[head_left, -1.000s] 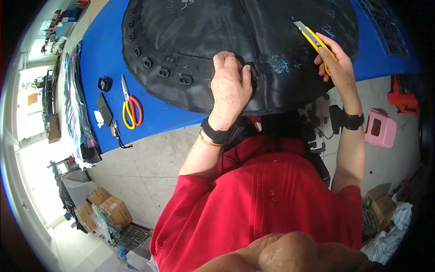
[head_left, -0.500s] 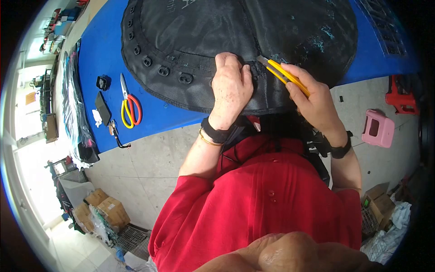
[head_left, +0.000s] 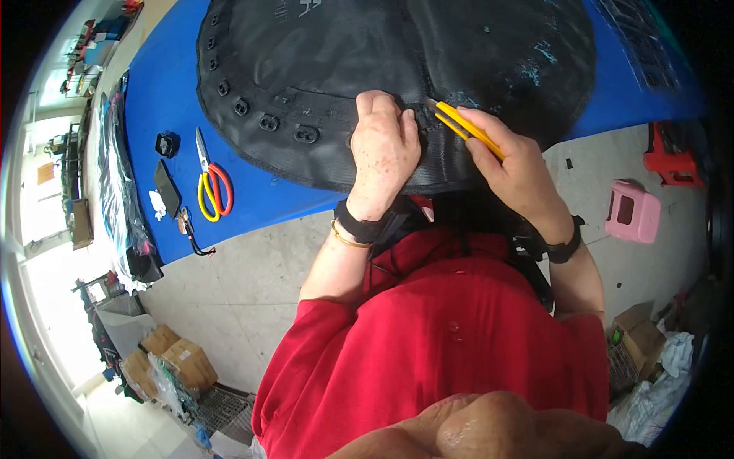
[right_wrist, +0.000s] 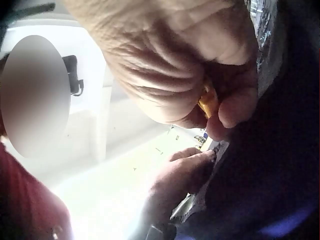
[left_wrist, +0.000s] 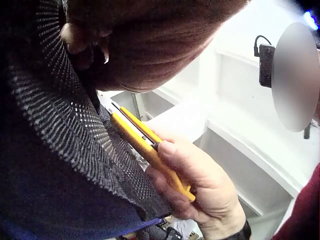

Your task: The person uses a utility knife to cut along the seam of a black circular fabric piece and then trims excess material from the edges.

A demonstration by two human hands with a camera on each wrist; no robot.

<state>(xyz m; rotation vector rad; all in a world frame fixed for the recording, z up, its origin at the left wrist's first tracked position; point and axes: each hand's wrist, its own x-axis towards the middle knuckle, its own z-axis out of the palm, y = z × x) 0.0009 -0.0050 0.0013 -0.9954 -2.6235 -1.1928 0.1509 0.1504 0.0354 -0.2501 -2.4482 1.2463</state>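
Note:
A large round black mesh sheet [head_left: 344, 53] with black plastic loops along its rim lies over the blue table. My left hand [head_left: 384, 145] rests on it near the front rim, its bent fingers gripping the fabric beside a seam. My right hand [head_left: 520, 164] holds a yellow utility knife [head_left: 475, 134], thumb along the handle. The blade points away to the left and its tip is at the seam, just right of my left thumb. In the left wrist view the bared blade [left_wrist: 106, 103] is right at the mesh, under the left hand.
Scissors [head_left: 211, 187] with red and yellow handles lie on the blue table [head_left: 260, 195] at the left, near a small black part [head_left: 167, 144] and a dark flat piece [head_left: 166, 187]. Plastic-wrapped goods [head_left: 115, 199] line the left edge. A pink stool [head_left: 633, 213] stands on the floor at right.
My right hand has brought the knife from the sheet's right side leftward to the seam beside my left hand. The left hand has kept its place on the sheet.

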